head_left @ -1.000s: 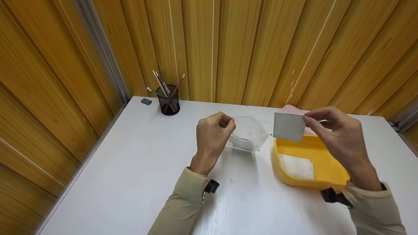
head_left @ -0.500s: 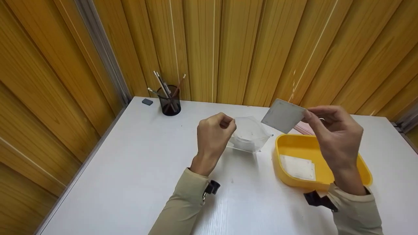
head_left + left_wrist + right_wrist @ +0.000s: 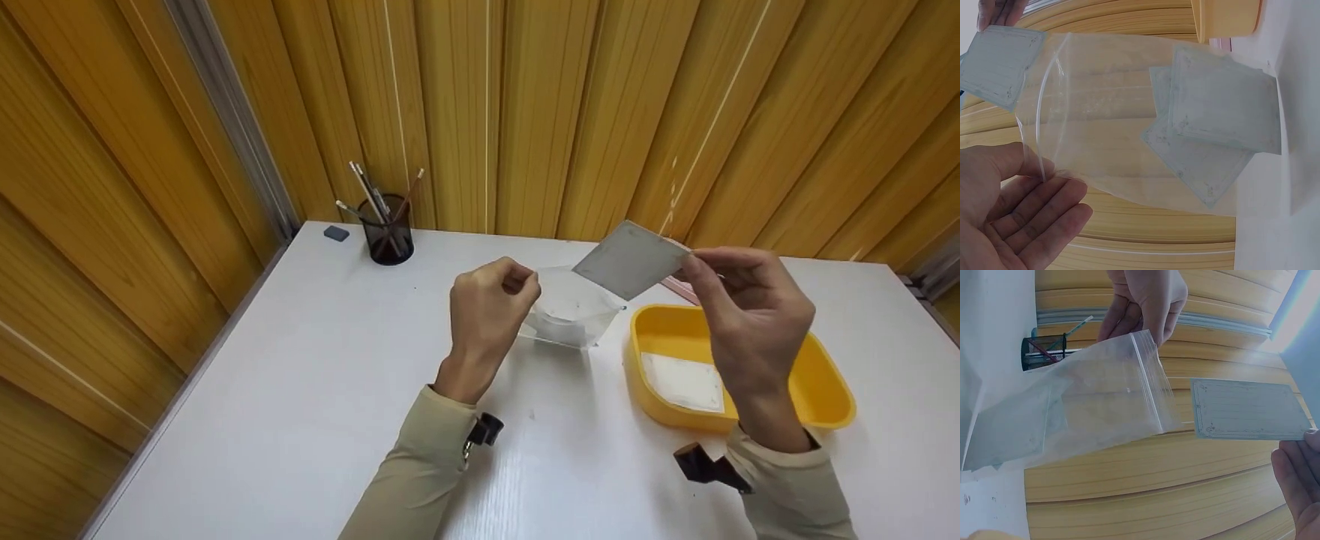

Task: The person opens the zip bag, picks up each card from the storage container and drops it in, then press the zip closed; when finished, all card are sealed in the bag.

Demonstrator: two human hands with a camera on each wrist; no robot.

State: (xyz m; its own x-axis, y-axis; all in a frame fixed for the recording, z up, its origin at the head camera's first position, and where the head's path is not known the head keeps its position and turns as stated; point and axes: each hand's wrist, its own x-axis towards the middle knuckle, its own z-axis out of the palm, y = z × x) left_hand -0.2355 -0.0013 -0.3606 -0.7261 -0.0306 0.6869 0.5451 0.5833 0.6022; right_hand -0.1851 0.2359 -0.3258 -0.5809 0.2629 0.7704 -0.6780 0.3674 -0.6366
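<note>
My left hand [image 3: 491, 304] pinches the rim of a clear zip bag [image 3: 571, 307] and holds it up above the white table [image 3: 315, 390]; its mouth faces right. Cards lie inside the bag [image 3: 1213, 124]. My right hand [image 3: 739, 300] pinches a pale square card [image 3: 628, 259] by one edge, tilted, just right of the bag's mouth. In the right wrist view the card [image 3: 1247, 409] hangs beside the bag [image 3: 1089, 399]. The left wrist view shows the same card [image 3: 996, 62] at the bag's opening.
A yellow tray [image 3: 825, 390] with a white card [image 3: 684, 381] in it sits at the right, partly under my right forearm. A dark pen cup [image 3: 388, 232] with brushes and a small grey eraser [image 3: 336, 233] stand at the back left near the wooden wall.
My right hand has carried the card up and to the left, from over the yellow tray to the bag's mouth, and tilted it flatter. My left hand has kept the bag still.
</note>
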